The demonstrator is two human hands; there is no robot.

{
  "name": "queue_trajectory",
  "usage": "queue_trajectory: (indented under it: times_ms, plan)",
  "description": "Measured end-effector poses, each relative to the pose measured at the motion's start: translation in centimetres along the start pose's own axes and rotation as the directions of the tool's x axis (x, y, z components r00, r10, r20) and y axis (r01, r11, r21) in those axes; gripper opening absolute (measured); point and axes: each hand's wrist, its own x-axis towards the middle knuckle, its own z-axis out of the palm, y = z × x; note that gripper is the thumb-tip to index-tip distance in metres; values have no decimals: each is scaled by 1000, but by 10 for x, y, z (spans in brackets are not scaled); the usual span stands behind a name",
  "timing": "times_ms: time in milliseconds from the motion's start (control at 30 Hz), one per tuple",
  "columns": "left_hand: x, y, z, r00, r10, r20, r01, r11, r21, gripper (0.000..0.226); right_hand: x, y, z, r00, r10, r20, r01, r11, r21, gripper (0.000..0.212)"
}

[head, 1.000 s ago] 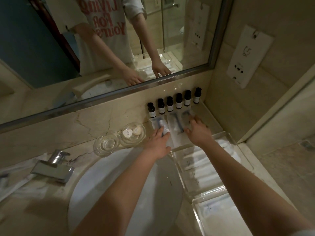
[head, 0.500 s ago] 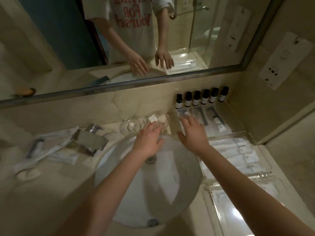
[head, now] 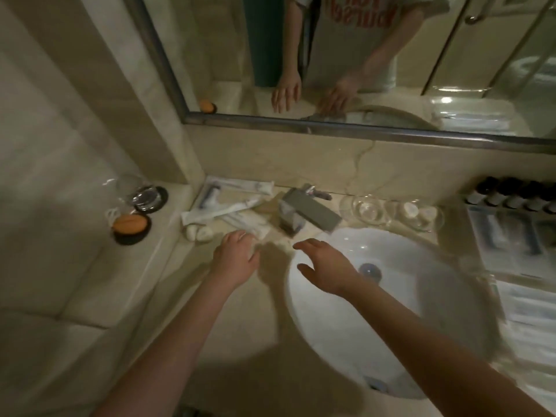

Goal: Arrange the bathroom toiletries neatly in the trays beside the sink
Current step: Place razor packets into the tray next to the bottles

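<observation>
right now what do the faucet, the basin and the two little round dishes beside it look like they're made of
Faucet: metal, probably satin chrome, going by its flat grey sheen.
Basin: likely glazed white ceramic; it is smooth with soft glare.
Round dishes: clear glass, possibly acrylic; the countertop shows through them and the rims catch light.

Dim light falls on beige marble walls point(head: 45, 115), a matching countertop point(head: 240, 341) and a metal-framed mirror point(head: 216, 49).

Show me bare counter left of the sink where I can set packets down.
Bare counter lies between the sink rim and the raised ledge, on the near side of the left hand. Crowded: packets piled left of the faucet, glass dishes behind the sink.
</observation>
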Motion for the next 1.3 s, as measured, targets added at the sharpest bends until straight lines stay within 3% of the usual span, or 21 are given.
queue_trajectory:
  times_ms: [100,300,500,700,900,1100,1200,1300]
  plan:
    - [12,-50,-13,991,-125,51,125,992,6,54,47,-33,10,995,-23,101,26,999,-34,54]
    - [63,-113,-44,983,-180,24,180,984,-6,49,144,-69,21,982,6,191,22,989,-143,65]
    - [122,-125,-58,975,-211,73,214,976,-44,43,210,-72,29,982,99,160,-61,972,-226,63]
    - [172,-124,-47,959,-218,182,224,974,-13,61,247,-60,42,983,112,147,-77,971,-226,62]
    - [193,-124,-29,938,-316,139,318,948,14,60,267,-51,46,980,112,162,-74,972,-225,57]
    - [195,-114,-28,913,-407,-22,402,908,-122,54,272,-47,42,968,130,215,-72,963,-260,52]
    - [196,-113,-36,887,-461,16,455,870,-190,51,269,-49,40,973,114,198,-58,961,-269,48]
    - [192,-109,-47,899,-435,57,427,836,-345,25,264,-55,34,982,100,163,-58,968,-242,33]
